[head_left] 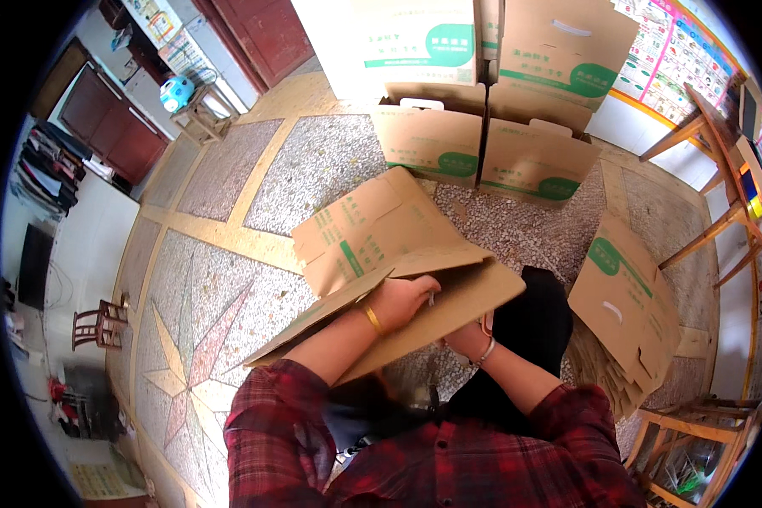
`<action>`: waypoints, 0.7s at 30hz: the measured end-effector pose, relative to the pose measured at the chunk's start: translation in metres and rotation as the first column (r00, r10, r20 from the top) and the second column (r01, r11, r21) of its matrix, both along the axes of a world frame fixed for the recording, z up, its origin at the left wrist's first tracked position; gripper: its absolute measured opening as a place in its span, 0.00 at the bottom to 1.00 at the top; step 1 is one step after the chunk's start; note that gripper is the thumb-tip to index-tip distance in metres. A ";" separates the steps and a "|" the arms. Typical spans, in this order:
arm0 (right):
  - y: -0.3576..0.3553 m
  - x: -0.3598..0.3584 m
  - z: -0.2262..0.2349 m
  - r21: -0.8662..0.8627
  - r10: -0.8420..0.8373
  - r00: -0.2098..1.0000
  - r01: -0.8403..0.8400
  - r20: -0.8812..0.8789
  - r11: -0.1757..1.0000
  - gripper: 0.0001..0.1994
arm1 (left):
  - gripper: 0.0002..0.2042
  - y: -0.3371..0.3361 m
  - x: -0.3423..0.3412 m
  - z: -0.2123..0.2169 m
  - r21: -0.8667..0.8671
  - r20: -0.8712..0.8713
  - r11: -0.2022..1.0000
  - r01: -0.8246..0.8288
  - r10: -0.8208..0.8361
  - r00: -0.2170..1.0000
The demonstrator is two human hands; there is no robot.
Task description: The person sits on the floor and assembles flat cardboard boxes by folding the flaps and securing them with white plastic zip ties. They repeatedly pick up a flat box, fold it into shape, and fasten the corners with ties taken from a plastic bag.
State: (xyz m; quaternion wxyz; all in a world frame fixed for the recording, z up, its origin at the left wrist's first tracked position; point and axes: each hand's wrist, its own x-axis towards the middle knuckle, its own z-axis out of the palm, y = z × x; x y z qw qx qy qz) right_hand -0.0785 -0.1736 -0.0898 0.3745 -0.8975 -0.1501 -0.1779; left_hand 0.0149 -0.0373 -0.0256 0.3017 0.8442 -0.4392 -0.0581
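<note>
A partly folded brown cardboard box (372,222) with green print lies slanted in front of me, its opening toward me. My left hand (405,301) reaches into that opening, fingers curled together. A small whitish bit shows at its fingertips, too small to name. At the near panel's lower edge, my right hand (467,340) grips the cardboard from the outer side. Some of its fingers are hidden beneath the panel.
Opened cardboard boxes (427,140) with white handles stand stacked at the back. A pile of flat cartons (622,309) leans to my right. Nearby are a wooden stool (694,436) at lower right and a wooden table (698,127) at far right. A small chair (100,325) stands left.
</note>
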 end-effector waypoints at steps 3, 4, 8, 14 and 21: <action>-0.010 -0.026 -0.012 -0.172 0.061 0.993 -0.043 0.102 0.984 0.11 | 0.04 0.006 -0.021 0.001 -0.060 0.069 0.992 0.108 -0.104 0.992; -0.008 -0.038 -0.010 -0.231 0.103 0.989 -0.078 0.102 0.970 0.11 | 0.04 0.010 -0.030 -0.008 -0.077 0.089 0.988 0.135 -0.128 0.988; -0.032 -0.080 0.075 -0.185 0.330 0.921 -0.368 -0.207 0.911 0.11 | 0.04 0.008 -0.046 -0.014 0.038 0.244 0.993 0.108 -0.114 0.963; -0.056 -0.078 0.191 0.317 0.745 0.538 -0.681 -0.395 0.660 0.08 | 0.04 0.004 -0.056 -0.026 0.072 0.379 0.989 0.130 -0.148 0.914; -0.065 -0.040 0.087 -0.477 0.391 0.781 -0.613 -0.487 0.630 0.07 | 0.04 -0.002 -0.061 -0.045 0.018 0.393 0.985 0.169 -0.163 0.905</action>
